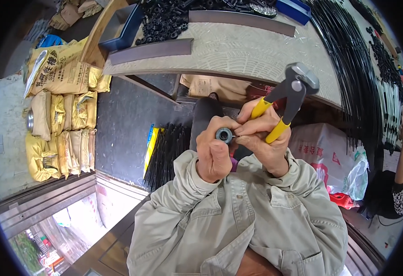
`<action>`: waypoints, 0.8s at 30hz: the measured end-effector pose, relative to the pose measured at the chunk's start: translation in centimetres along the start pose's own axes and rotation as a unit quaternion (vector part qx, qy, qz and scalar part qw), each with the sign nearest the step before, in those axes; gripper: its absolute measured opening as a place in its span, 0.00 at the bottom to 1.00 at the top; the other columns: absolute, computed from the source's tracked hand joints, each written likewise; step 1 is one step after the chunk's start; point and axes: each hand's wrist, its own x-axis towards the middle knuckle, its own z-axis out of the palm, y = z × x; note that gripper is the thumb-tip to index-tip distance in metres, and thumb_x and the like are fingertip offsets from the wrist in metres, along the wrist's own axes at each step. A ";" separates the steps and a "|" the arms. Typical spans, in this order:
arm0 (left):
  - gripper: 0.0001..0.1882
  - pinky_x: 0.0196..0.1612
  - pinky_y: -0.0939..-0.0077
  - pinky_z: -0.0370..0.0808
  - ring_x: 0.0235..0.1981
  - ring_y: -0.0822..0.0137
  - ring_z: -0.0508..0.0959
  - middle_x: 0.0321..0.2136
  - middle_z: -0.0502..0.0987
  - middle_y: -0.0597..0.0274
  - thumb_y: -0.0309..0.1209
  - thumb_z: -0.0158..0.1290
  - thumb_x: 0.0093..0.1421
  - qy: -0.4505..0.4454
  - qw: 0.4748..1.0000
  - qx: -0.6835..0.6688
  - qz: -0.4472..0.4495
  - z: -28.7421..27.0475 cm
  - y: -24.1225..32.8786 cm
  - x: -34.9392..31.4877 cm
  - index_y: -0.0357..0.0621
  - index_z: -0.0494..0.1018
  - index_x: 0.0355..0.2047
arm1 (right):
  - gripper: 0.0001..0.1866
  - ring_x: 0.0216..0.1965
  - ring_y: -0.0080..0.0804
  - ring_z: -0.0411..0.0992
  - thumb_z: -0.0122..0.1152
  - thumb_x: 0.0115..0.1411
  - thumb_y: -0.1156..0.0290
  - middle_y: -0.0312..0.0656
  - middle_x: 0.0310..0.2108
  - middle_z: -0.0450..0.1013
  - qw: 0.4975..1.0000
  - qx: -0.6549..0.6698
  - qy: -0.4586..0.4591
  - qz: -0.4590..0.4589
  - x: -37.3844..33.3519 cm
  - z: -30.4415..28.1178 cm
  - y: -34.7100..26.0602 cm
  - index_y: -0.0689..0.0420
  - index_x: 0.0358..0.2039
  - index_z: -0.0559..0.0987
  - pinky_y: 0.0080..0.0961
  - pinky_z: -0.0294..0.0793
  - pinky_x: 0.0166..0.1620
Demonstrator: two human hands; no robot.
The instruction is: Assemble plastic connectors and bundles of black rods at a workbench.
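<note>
My left hand [215,149] is closed around a short dark tube-like part [224,135], its round hollow end facing up. Beside it, my right hand [267,140] holds a pair of end-cutting pincers [296,90] with yellow grips. The pincers' grey head points up and away to the right, and their handles are spread. Thumb and fingertips of my right hand meet at the side of the tube, where a thin, light sliver shows between them; it is too small to name. The lower part of the tube is hidden in my left fist.
Ahead stands a worktable [256,48] with a heap of small black parts [164,20], a blue bin [122,28] and long black rods [344,60]. Stacked yellow sacks [63,110] are at left, black rods [164,154] beside my leg. Another person's arm [402,154] shows at far right.
</note>
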 end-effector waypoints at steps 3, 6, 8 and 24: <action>0.29 0.17 0.83 0.56 0.14 0.77 0.62 0.18 0.65 0.65 0.53 0.32 0.61 0.002 1.000 0.003 0.001 0.2 0.1 -0.1 0.35 0.65 0.31 | 0.09 0.30 0.26 0.66 0.68 0.41 0.78 0.42 0.29 0.69 1.000 -0.009 0.019 -0.023 -0.1 0.4 -0.1 0.62 0.26 0.78 0.20 0.65 0.32; 0.29 0.17 0.83 0.56 0.14 0.77 0.62 0.18 0.66 0.64 0.53 0.32 0.61 0.004 1.000 0.004 0.001 0.3 -0.1 -0.1 0.35 0.65 0.31 | 0.10 0.31 0.26 0.65 0.69 0.40 0.78 0.41 0.29 0.69 0.999 0.007 0.036 -0.003 -0.4 0.5 0.0 0.61 0.26 0.79 0.21 0.65 0.33; 0.29 0.17 0.83 0.56 0.14 0.77 0.62 0.18 0.66 0.64 0.53 0.32 0.61 0.007 1.000 0.001 0.000 0.4 -0.2 0.0 0.35 0.65 0.31 | 0.10 0.31 0.26 0.65 0.69 0.40 0.78 0.41 0.29 0.69 0.999 0.016 0.040 0.004 -0.2 0.5 0.1 0.61 0.26 0.79 0.21 0.64 0.34; 0.30 0.17 0.83 0.57 0.13 0.77 0.62 0.16 0.65 0.64 0.54 0.33 0.61 0.044 0.999 0.020 0.009 -0.6 -1.2 0.0 0.35 0.64 0.31 | 0.12 0.35 0.27 0.63 0.68 0.40 0.77 0.41 0.33 0.64 0.997 0.024 0.023 0.070 -0.6 1.5 1.0 0.59 0.29 0.79 0.21 0.62 0.38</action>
